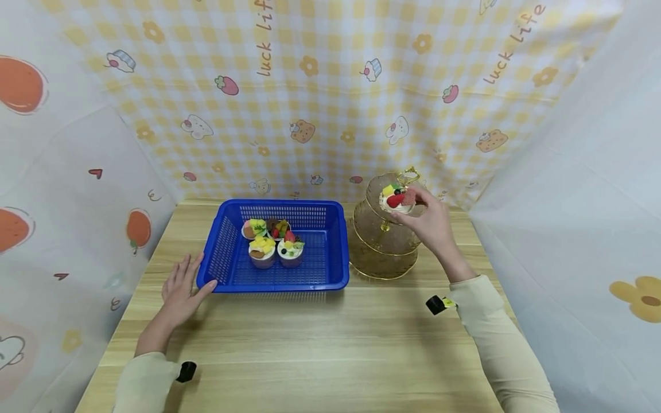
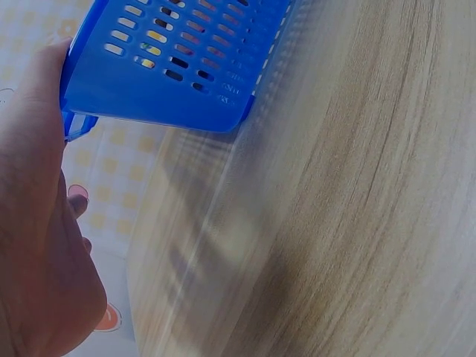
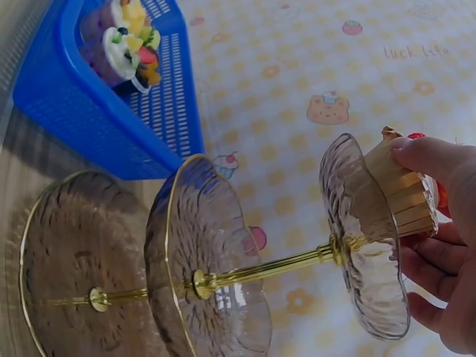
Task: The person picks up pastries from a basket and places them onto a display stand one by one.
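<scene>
the right hand (image 1: 431,221) has its fingers (image 3: 435,160) curled round a cupcake (image 1: 397,198) topped with cream and fruit, holding it at the top plate of a three-tier glass stand (image 1: 383,241). in the right wrist view the cupcake's pleated paper case (image 3: 401,195) sits against that small top plate (image 3: 363,245), with the thumb over its upper edge and the other fingers beneath. i cannot tell whether the case rests fully on the plate. below the hand, the middle and bottom plates are threaded on a gold stem (image 3: 260,271).

the left hand (image 1: 182,287) lies flat on the wooden table (image 1: 320,350), fingers straight and slightly spread, gripping nothing. its thumb tip touches the near left corner of a blue plastic basket (image 1: 227,269); the left wrist view shows that corner (image 2: 156,97) right against the hand (image 2: 37,245).

the basket sits between the two hands, just beside the stand. inside it, toward its far left part, four more cupcakes (image 1: 272,242) stand close together, upright.

beyond both hands hangs a yellow checked cloth (image 1: 330,97) printed with flowers and sweets; white printed sheets close the sides.
</scene>
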A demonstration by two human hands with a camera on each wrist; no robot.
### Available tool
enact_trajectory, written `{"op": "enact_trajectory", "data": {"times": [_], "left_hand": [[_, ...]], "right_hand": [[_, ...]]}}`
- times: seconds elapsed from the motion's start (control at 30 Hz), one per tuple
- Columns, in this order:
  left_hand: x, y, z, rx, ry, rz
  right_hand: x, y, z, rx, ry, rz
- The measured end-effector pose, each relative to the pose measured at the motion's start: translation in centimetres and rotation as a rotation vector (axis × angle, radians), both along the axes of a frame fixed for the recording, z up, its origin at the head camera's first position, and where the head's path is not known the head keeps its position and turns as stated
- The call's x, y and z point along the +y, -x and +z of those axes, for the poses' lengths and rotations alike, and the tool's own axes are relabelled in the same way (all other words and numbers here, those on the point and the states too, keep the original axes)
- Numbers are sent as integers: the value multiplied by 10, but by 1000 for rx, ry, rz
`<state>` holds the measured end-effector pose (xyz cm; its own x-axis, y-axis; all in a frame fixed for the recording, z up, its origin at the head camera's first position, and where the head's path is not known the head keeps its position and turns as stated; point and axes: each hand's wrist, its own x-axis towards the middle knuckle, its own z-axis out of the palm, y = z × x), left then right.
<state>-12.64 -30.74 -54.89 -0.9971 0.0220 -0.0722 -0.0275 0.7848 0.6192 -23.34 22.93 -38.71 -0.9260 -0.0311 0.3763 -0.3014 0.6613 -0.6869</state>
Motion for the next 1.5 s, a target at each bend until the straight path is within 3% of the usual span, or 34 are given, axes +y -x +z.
{"op": "enact_trajectory", "data": {"times": [0.27,1.07,1.5], "left_hand": [[0,0,-2,20,-11,-2],[0,0,-1,17,-20,-1],[0,-1,-1,17,-18,-1]], "right_hand": [[2,0,-5,23,-34,-5],[6,-4,-3,-77,-101,-17],[9,-5,-4,-105,-83,15]]}}
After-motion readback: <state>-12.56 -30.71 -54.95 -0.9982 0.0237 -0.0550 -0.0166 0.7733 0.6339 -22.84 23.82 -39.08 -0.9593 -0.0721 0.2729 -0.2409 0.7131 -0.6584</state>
